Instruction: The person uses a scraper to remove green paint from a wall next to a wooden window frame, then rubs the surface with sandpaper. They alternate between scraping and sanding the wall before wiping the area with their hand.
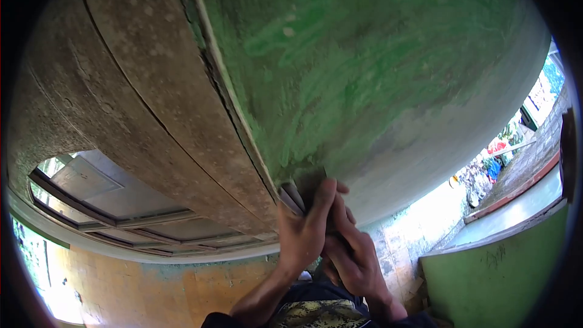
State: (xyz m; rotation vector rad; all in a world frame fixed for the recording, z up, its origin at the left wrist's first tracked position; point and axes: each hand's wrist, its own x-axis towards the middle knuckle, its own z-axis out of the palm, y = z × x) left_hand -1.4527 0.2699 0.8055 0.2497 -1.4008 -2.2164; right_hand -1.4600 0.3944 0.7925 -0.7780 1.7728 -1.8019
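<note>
A green painted wall point(364, 67), scuffed and faded to grey lower down, fills the middle of the head view. Against its lower left edge lies a dark flat piece point(311, 182), like a scraper blade. My left hand point(300, 231) is closed around the piece's near end, its thumb lying along it. A folded grey strip point(293, 197) sticks up beside the left fingers. My right hand point(355, 258) is closed just to the right, its upper fingers reaching to the same piece. The curled lower fingers hide whatever part of it they grip.
Brown wooden boards point(152, 85) adjoin the wall at left, along a raised, chipped strip point(228, 94). A paned window frame point(133, 206) is set below. An orange-yellow wall point(158, 285) and a green half-wall point(498, 273) stand behind; cluttered items point(486, 176) are at right.
</note>
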